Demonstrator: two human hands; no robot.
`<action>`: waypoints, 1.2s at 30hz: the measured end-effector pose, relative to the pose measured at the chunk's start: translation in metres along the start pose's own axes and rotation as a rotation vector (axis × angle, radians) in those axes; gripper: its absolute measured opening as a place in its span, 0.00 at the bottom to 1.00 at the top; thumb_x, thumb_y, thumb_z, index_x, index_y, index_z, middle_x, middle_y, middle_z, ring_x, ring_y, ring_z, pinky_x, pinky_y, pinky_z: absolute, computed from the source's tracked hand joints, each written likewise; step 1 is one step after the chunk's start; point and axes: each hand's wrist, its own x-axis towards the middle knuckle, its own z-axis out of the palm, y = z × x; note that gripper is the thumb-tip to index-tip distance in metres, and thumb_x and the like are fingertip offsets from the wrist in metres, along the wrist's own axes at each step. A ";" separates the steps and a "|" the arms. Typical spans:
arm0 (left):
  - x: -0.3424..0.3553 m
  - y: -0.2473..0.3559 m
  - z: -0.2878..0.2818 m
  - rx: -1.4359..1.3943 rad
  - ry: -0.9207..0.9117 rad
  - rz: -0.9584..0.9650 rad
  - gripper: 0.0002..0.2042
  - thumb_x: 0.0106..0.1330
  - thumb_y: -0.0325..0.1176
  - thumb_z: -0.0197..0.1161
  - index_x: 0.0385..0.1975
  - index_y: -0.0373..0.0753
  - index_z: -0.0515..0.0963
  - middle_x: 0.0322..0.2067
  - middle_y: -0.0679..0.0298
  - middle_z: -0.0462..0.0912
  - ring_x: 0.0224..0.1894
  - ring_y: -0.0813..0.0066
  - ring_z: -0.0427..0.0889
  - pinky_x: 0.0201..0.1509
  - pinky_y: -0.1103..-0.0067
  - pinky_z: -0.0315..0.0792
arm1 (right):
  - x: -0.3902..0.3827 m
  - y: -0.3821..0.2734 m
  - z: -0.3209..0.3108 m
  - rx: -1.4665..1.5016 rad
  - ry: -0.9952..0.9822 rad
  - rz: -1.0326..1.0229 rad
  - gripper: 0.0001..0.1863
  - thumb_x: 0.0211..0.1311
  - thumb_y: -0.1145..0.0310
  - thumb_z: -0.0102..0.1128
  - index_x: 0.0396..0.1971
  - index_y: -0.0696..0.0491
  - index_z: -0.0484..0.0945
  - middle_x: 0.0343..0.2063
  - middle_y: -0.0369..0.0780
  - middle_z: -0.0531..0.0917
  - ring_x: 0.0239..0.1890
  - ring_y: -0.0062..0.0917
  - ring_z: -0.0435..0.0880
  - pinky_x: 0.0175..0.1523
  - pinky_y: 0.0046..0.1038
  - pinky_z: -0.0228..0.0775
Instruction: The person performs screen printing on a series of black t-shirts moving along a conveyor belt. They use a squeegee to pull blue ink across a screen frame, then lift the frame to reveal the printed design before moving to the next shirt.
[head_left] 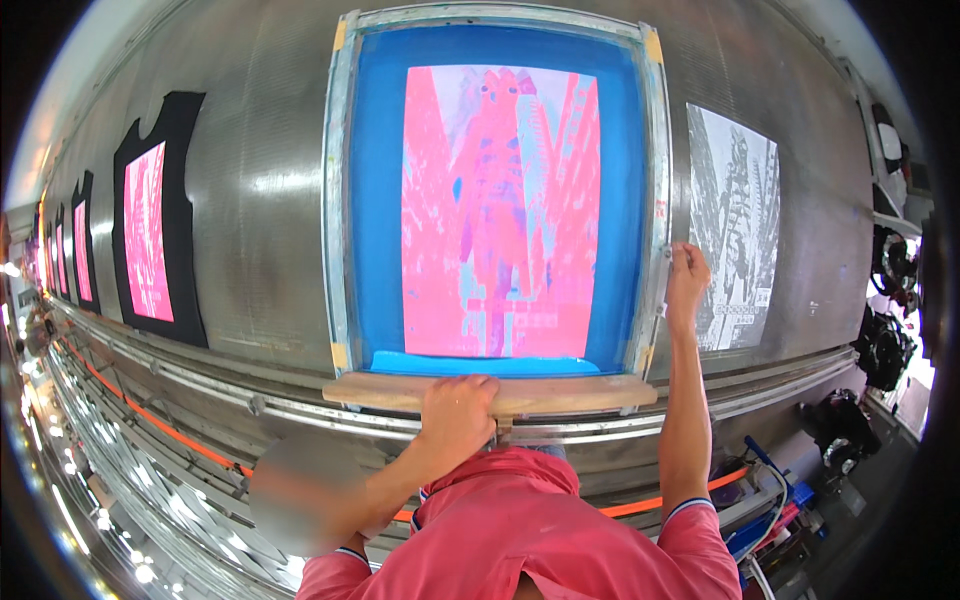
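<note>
A screen-printing frame (657,130) lies flat in front of me, its blue screen (622,200) showing a pink and pale blue image area (500,220). Along its near edge runs a strip of bright blue ink (480,362). A wooden squeegee (570,392) lies across that near end. My left hand (455,412) is closed over the squeegee's wooden handle, left of its middle. At the frame's right side my right hand (688,272) is pinched close by a small fitting on the rail; what sits between its fingertips is hidden.
Right of the frame, a grey and white print (735,230) lies on the long metal table (265,180). To the left, black garment pieces (160,220) with pink prints lie in a row. A metal rail (380,425) runs along the near edge, with an orange strip (630,507) below.
</note>
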 end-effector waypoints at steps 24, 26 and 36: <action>0.053 0.007 -0.031 -0.091 -0.286 -0.010 0.24 0.44 0.24 0.61 0.46 0.31 0.80 0.49 0.50 0.84 0.50 0.54 0.84 0.54 0.63 0.78 | -0.029 -0.113 0.131 -0.488 -0.695 -0.927 0.30 0.60 0.46 0.66 0.62 0.39 0.78 0.74 0.50 0.56 0.77 0.56 0.45 0.73 0.67 0.42; 0.054 0.007 -0.030 -0.103 -0.282 -0.009 0.24 0.43 0.24 0.61 0.47 0.31 0.80 0.49 0.50 0.84 0.50 0.53 0.84 0.54 0.63 0.78 | -0.038 -0.112 0.143 -0.501 -0.706 -0.934 0.31 0.60 0.42 0.65 0.62 0.38 0.78 0.75 0.51 0.54 0.77 0.57 0.44 0.73 0.68 0.41; 0.053 0.008 -0.022 -0.111 -0.268 0.025 0.22 0.43 0.24 0.61 0.43 0.31 0.79 0.46 0.52 0.84 0.48 0.54 0.84 0.51 0.62 0.78 | -0.048 -0.103 0.156 -0.512 -0.631 -0.977 0.35 0.54 0.37 0.66 0.62 0.35 0.78 0.74 0.52 0.54 0.76 0.59 0.48 0.71 0.71 0.44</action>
